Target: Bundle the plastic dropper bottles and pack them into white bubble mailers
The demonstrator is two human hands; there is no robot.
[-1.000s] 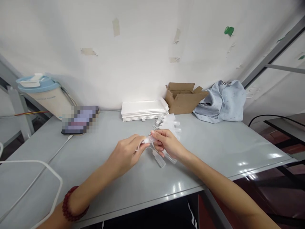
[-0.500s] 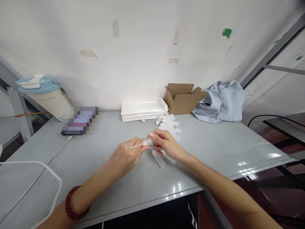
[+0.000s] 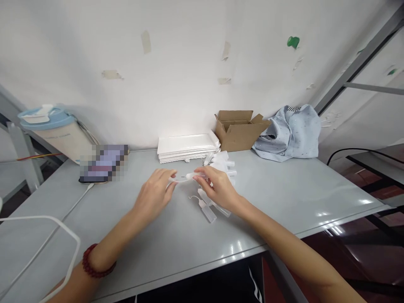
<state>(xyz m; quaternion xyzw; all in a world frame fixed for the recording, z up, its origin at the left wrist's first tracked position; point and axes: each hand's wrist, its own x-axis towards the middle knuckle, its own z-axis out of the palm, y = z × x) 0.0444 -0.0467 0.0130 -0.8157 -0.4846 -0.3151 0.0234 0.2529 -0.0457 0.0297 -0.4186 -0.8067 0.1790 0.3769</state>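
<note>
Holding a small bottle (image 3: pixel 190 176) sideways above the counter (image 3: pixel 277 193), the right hand (image 3: pixel 217 185) has its fingers clamped round the body, probably to steady it while the thin nozzle points left, free. Opposite, the left hand (image 3: pixel 154 191) seems to pinch the pale strap (image 3: pixel 180 182) between its fingers, perhaps keeping it clear of that tip. More bottles (image 3: pixel 221 162) lie heaped within easy reach. Lettering on the blue-lidded cup (image 3: pixel 58 136) is too blurred for me to read surely.
</note>
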